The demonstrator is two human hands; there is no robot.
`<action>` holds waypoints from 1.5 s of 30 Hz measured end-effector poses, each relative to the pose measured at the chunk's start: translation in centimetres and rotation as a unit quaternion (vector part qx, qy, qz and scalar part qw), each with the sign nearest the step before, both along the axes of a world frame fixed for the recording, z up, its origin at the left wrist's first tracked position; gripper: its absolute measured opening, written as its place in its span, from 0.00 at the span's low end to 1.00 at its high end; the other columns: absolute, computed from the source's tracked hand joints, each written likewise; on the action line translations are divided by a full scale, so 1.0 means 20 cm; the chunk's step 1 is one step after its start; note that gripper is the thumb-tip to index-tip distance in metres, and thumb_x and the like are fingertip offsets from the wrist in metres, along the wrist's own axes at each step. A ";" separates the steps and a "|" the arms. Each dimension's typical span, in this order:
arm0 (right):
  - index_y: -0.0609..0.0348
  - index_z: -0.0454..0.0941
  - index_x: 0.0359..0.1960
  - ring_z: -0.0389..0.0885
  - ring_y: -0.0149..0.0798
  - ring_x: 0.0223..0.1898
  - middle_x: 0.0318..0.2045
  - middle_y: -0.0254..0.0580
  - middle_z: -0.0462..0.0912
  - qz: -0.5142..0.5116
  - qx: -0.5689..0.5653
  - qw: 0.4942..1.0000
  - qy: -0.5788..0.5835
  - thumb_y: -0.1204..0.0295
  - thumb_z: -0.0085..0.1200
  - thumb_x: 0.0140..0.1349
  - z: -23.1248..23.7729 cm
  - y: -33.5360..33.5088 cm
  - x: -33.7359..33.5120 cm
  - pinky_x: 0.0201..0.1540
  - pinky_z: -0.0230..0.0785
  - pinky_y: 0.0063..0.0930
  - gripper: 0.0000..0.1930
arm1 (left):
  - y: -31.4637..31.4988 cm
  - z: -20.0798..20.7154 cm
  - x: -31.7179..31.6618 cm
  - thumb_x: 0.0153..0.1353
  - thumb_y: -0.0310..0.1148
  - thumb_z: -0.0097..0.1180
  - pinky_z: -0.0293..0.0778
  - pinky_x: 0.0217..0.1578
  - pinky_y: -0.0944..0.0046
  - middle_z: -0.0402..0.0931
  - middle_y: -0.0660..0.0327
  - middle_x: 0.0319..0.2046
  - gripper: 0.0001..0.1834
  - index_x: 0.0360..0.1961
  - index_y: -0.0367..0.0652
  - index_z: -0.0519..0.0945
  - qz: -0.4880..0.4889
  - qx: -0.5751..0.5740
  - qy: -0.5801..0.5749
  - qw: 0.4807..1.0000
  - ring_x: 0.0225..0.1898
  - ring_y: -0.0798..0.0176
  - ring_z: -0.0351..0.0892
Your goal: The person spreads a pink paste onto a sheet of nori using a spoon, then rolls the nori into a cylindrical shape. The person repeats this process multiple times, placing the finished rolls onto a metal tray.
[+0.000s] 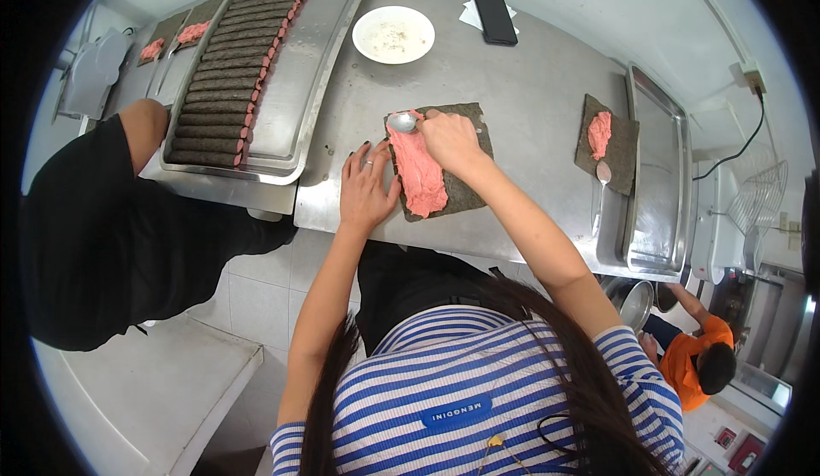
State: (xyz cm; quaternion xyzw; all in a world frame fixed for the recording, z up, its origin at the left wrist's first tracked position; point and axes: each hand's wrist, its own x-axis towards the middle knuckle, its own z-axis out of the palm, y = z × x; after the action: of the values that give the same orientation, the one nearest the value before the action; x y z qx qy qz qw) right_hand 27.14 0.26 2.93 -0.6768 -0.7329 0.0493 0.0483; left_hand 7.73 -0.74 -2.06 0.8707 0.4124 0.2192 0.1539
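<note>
A dark green seaweed sheet [465,181] lies on the metal table in front of me. Pink meat paste [420,173] covers a strip along its left part. My right hand [450,141] is closed round the handle of a metal spoon [401,122], whose bowl rests on the far end of the paste. The handle is mostly hidden by my fingers. Flat beside the sheet's left edge lies my left hand [369,187], fingers spread, the fingertips close to the paste.
At the left stands a metal tray [312,105] of seaweed rolls with pink ends. A white bowl [394,35] and a black phone [494,17] sit farther back. To the right are another seaweed sheet [620,156] with paste, a spoon [600,194] and a metal tray [662,169]. Two people work nearby.
</note>
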 end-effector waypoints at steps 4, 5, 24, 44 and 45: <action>0.61 0.83 0.28 0.83 0.52 0.33 0.31 0.50 0.81 -0.001 -0.017 1.000 -0.020 0.75 0.50 0.52 0.04 0.02 0.05 0.35 0.75 0.44 0.08 | 0.00 0.00 0.00 0.53 0.39 0.53 0.55 0.62 0.49 0.70 0.63 0.58 0.23 0.50 0.46 0.69 0.000 -0.003 0.002 1.000 0.63 0.49 0.62; 0.59 0.83 0.29 0.83 0.51 0.34 0.32 0.48 0.81 -0.006 -0.024 0.999 -0.029 0.76 0.50 0.51 0.05 0.02 0.07 0.35 0.75 0.44 0.08 | 0.00 0.00 0.01 0.52 0.39 0.53 0.55 0.62 0.48 0.70 0.62 0.58 0.23 0.50 0.46 0.70 0.001 -0.002 0.002 1.000 0.62 0.49 0.62; 0.49 0.86 0.37 0.83 0.50 0.39 0.32 0.48 0.84 -0.069 -0.096 0.990 0.074 0.78 0.51 0.49 0.13 0.02 0.33 0.41 0.74 0.44 0.15 | 0.00 -0.02 0.00 0.53 0.39 0.53 0.54 0.63 0.48 0.70 0.60 0.58 0.22 0.49 0.44 0.70 -0.006 0.006 -0.004 1.000 0.63 0.47 0.61; 0.46 0.83 0.43 0.82 0.47 0.37 0.36 0.39 0.81 -0.031 -0.037 0.997 -0.057 0.80 0.49 0.50 0.12 -0.04 0.30 0.39 0.74 0.42 0.20 | 0.01 0.00 0.00 0.53 0.40 0.54 0.54 0.63 0.48 0.69 0.61 0.59 0.22 0.48 0.45 0.69 -0.007 0.005 0.003 1.000 0.63 0.48 0.60; 0.47 0.84 0.42 0.82 0.47 0.37 0.35 0.40 0.81 -0.028 -0.033 0.998 -0.042 0.79 0.50 0.50 0.15 -0.05 0.29 0.38 0.75 0.42 0.18 | 0.00 0.00 0.00 0.53 0.40 0.54 0.54 0.63 0.48 0.69 0.61 0.59 0.22 0.48 0.45 0.69 -0.005 0.003 0.004 1.000 0.63 0.48 0.60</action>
State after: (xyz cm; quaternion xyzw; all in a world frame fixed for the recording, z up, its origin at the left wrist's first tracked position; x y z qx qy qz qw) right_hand 32.92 -0.65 5.99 -0.6994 -0.7134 0.0433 -0.0036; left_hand 7.70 -0.74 -2.03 0.8740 0.4083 0.2158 0.1510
